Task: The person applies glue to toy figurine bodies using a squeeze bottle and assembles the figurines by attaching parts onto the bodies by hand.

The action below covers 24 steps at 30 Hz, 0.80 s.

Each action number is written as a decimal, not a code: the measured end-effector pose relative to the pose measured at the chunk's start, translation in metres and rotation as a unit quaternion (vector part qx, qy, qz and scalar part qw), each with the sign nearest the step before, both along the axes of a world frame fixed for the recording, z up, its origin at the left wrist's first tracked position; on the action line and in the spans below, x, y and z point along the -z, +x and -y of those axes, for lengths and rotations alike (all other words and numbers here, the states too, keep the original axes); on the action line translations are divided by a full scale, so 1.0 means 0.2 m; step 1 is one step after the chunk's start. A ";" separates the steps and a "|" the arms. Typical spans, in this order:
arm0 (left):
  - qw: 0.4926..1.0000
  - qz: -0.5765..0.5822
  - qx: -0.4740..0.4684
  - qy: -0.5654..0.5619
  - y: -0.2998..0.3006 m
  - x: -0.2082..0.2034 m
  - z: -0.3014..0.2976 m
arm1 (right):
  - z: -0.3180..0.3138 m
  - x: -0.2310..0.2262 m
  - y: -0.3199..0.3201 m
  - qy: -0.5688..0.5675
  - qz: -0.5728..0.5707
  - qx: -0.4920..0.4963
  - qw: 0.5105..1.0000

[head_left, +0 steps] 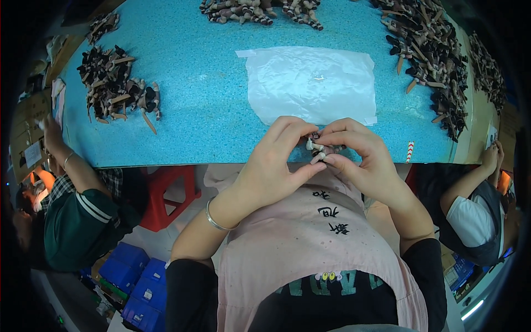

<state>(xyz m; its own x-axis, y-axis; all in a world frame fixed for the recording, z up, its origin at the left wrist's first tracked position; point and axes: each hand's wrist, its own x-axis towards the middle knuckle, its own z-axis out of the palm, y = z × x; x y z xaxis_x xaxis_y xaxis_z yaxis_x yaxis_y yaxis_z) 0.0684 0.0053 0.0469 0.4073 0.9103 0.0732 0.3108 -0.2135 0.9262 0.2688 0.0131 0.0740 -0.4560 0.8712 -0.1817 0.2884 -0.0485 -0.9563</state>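
Between my two hands, just over the table's near edge, is a small toy figurine (pixel 319 148) with dark, white and brownish parts. My left hand (pixel 279 160) pinches it from the left, thumb and fingertips closed on it. From the right, my right hand (pixel 359 157) grips its other side with thumb and bent fingers. The fingertips cover much of the figurine, so its details cannot be made out. Beyond my hands a sheet of clear plastic (pixel 310 83) lies on the blue tabletop (pixel 193 83), taped at its corners.
Heaps of similar figurines lie at the left (pixel 113 83), far middle (pixel 260 10) and right (pixel 437 61). Co-workers sit on either side, a green sleeve (pixel 80 227) at left and a white sleeve (pixel 473 218) at right. A red stool (pixel 168 199) and blue bins (pixel 146 293) stand below.
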 end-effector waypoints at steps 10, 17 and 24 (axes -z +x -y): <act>0.997 0.052 0.011 -0.054 -0.02 0.00 -0.02 | 0.00 0.02 0.00 -0.036 -0.014 0.032 0.999; 0.994 0.064 -0.002 -0.093 -0.03 0.04 -0.03 | 0.00 0.04 0.00 -0.060 -0.022 0.039 0.997; 0.987 0.105 -0.054 -0.106 -0.01 0.08 0.01 | -0.02 0.04 0.00 -0.009 -0.017 0.010 1.000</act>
<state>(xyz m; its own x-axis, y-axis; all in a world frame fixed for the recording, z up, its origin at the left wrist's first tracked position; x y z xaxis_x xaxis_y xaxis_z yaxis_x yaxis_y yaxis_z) 0.0660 0.0037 0.0318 0.3037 0.9513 -0.0518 0.1173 0.0166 0.9930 0.2693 0.0175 0.0667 -0.4453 0.8768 -0.1813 0.2536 -0.0707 -0.9647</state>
